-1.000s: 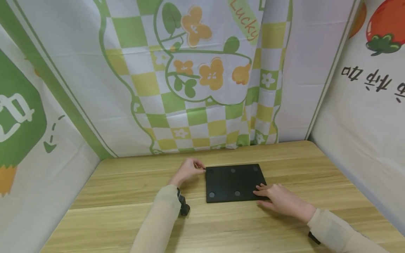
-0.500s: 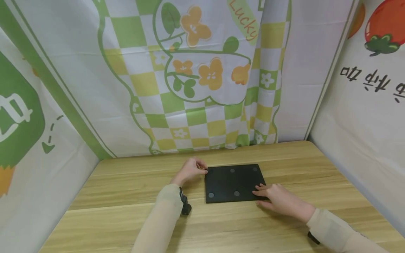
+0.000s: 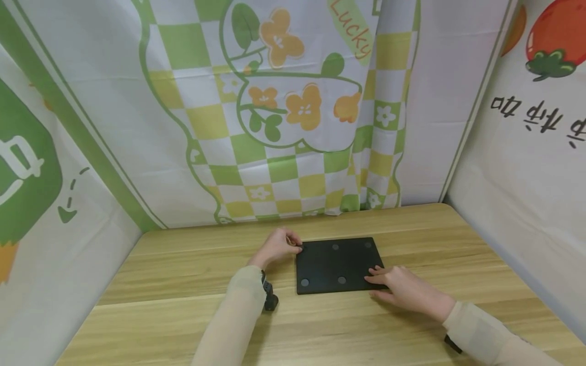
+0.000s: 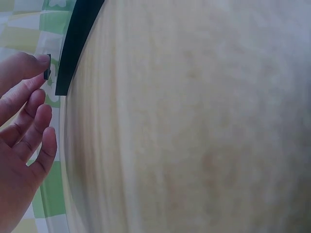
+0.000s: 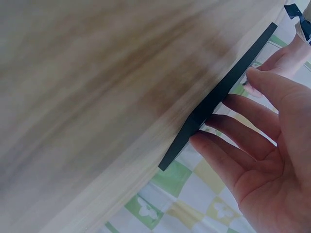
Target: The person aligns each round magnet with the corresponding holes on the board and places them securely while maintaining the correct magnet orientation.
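Observation:
A flat black rectangular board (image 3: 339, 264) lies on the table with several round grey spots on its upper face. At its far left corner is my left hand (image 3: 276, 246). Between thumb and index finger that hand pinches a small flat dark piece (image 4: 47, 68), seen edge-on in the left wrist view; its exact kind cannot be made out. The left wrist view shows this piece apart from the board's edge (image 4: 77, 43). My right hand (image 3: 407, 290) rests its fingertips on the board's near right corner, fingers loosely extended. In the right wrist view the fingers (image 5: 214, 155) touch the board's upper face.
The wood-grain table (image 3: 183, 284) reaches to a printed green and white curtain (image 3: 284, 173) behind the board. Light printed cloth walls (image 3: 526, 203) stand on both sides. Each forearm carries a dark wrist camera (image 3: 271, 300).
My left hand has shifted slightly right, so its fingertips now overlap the board's far left corner. The right hand keeps its place on the board.

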Available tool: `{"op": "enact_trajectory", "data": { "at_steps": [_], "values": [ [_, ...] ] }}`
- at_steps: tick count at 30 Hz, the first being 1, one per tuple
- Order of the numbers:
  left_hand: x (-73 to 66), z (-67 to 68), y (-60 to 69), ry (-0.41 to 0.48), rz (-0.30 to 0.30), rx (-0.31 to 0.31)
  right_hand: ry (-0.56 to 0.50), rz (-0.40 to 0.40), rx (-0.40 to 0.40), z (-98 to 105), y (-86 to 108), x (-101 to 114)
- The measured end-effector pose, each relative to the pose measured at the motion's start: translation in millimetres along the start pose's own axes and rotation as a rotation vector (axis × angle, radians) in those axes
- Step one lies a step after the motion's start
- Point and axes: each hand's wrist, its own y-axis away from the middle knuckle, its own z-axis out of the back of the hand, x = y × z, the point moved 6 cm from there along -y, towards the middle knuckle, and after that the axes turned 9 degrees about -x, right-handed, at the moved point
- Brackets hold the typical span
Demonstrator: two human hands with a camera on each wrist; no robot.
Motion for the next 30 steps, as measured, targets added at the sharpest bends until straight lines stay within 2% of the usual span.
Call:
{"op": "enact_trajectory", "data": {
  "at_steps": [23, 30],
  "values": [
    [-0.2, -8.4, -4.5, -0.015, -0.007, 0.055, -0.007, -0.023, 0.022, -0.5, 0.3, -1.6],
    [-0.9, -9.3, -4.6, -0.033, -0.014, 0.055, -0.010, -0.028, 0.029, -1.7, 0.3, -3.2]
  ]
}}
